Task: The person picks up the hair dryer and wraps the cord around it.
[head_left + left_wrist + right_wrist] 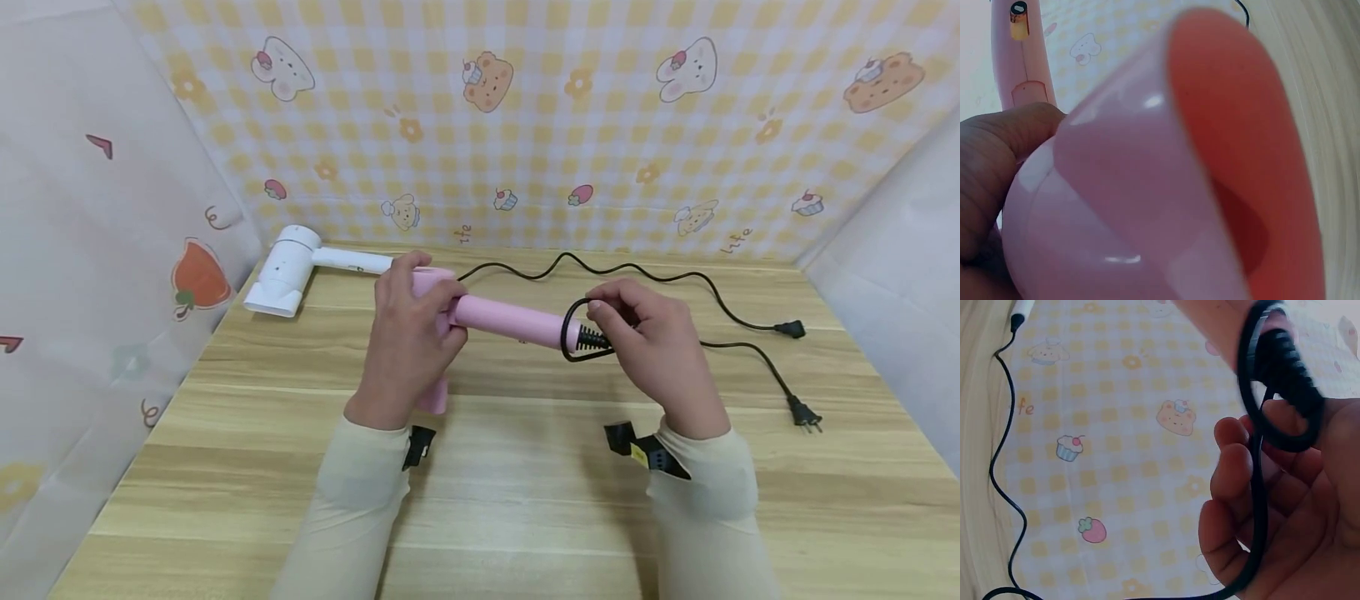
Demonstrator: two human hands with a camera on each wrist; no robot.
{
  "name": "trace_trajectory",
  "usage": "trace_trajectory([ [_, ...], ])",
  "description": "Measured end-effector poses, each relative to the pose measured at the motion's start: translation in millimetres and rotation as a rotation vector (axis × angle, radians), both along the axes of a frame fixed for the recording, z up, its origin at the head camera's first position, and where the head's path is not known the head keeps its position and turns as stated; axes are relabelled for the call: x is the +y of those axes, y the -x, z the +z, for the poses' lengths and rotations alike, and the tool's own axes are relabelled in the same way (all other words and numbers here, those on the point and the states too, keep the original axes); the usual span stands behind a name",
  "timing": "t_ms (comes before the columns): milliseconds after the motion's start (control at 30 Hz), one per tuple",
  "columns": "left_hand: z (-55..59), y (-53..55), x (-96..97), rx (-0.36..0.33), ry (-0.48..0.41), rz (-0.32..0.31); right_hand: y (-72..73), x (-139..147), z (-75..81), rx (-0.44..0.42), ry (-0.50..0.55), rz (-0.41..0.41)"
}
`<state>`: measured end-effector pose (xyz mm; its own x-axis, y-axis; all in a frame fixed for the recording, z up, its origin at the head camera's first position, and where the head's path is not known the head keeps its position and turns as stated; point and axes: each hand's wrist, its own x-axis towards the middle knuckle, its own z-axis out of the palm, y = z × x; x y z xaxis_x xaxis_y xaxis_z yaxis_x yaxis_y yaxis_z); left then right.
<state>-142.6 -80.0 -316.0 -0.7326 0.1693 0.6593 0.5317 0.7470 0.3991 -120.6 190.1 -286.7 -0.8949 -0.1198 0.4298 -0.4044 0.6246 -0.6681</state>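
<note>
Pink hairdryer's handle points right, slanting slightly.

Soft, even light, with a pale sheen on the table between my sleeves. In wrist views — white glints on the blurred pink hair dryer, a smeared cord, my right hand dim.

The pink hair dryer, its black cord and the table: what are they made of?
The pink hair dryer looks like hard, glossy plastic: its smooth nozzle shows bright highlights. Its black cord seems rubbery or soft plastic, with a smooth finish, as it curves into a loop. The table looks wooden with a soft sheen, showing streaky grain, though perhaps it's printed laminate.
</note>
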Motion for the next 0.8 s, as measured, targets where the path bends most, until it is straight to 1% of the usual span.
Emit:
trace_trajectory([
  [167,0.5,0.8,-1.0,0.005,-0.019,-0.040,3.0,4,-1.2,-0.087,0.017,-0.009],
  [367,1.9,-0.2,-2.3,-0.024,-0.091,-0.055,7.9,5,-5.2,-0.110,-0.015,-0.003],
  [500,1.8,-0.9,-1.7,-0.038,-0.119,-0.031,10.1,2,-7.9,-0.102,-0.071,0.032],
  [667,0.8,-0.9,-0.6,-0.034,-0.154,0.020,11.1,-3,-11.2,-0.084,-0.131,0.069],
  [800,0.2,-1.2,-0.9,-0.033,-0.181,0.061,11.7,-6,-12.0,-0.092,-0.167,0.098],
])
